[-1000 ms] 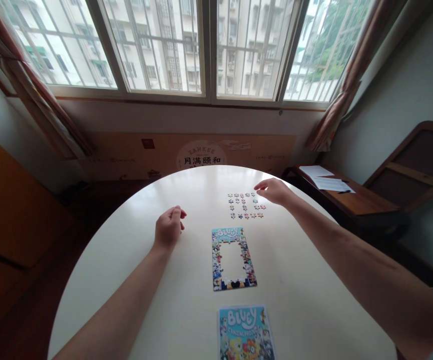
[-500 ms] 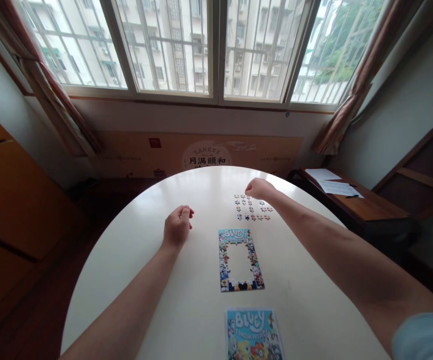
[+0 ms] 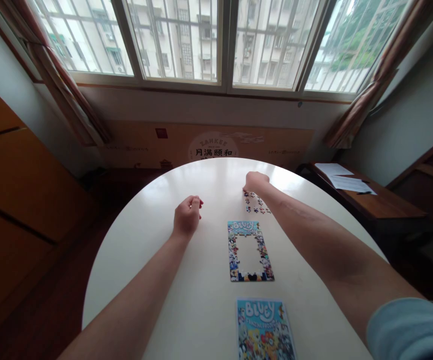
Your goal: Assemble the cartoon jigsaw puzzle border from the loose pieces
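My right hand (image 3: 256, 181) reaches over the far side of the white round table, its fingers closed and the tips pinched down on a puzzle piece at the upper left corner of the loose puzzle pieces (image 3: 256, 210). The hand and forearm cover part of these pieces. To their left, my left hand (image 3: 187, 215) rests on the table with its fingers curled closed; whatever may be inside is hidden. Between my forearms lies a puzzle frame board (image 3: 233, 252) with a colourful border and a bare middle. Nearer to me lies a blue "Bluey" picture sheet (image 3: 263, 327).
The white round table (image 3: 133, 255) carries all of this. Beyond its far edge stand a printed cardboard panel (image 3: 133, 137) and a barred window (image 3: 182, 45). A wooden side desk (image 3: 366, 200) with papers (image 3: 351, 184) is at the right, an orange-brown cabinet (image 3: 17, 190) at the left.
My right hand has moved left across the loose pieces to their upper left corner. My left hand keeps its curled pose. The whole view has shifted slightly.
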Available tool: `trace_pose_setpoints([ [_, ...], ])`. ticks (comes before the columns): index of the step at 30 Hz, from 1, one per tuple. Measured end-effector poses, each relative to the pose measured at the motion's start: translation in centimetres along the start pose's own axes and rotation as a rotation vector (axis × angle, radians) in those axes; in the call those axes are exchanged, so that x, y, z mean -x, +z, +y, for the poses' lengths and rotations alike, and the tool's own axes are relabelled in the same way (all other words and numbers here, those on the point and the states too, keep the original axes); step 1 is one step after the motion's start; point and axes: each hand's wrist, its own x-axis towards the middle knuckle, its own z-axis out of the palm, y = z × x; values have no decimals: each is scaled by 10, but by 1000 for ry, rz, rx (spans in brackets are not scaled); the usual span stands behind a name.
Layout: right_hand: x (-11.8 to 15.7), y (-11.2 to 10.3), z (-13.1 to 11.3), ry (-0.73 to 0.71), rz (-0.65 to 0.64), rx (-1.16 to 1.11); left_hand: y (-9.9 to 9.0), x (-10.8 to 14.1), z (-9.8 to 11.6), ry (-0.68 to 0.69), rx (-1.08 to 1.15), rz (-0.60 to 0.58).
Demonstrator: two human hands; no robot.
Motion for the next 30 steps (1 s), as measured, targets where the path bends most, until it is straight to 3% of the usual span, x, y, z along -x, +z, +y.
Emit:
trace_pose_setpoints([
  [5,-9,-1,3,-12,-26,-55,0,1,2,0,17,0],
  [11,-4,0,7,-166,-22,-260,-1,2,3,-1,14,-16],
  [15,15,-7,9,-295,44,-500,-3,3,5,22,-2,-30],
  [19,57,-13,17,-448,68,-765,-4,10,17,96,-35,-77],
  [22,99,-6,29,-541,-20,-931,-3,22,34,164,-36,-246],
  [25,133,10,42,-598,-296,-1274,0,36,53,107,61,-504],
  [28,149,23,48,-617,-379,-1326,3,45,65,33,111,-712],
  [30,152,29,47,-639,-403,-1340,4,48,69,2,128,-786],
])
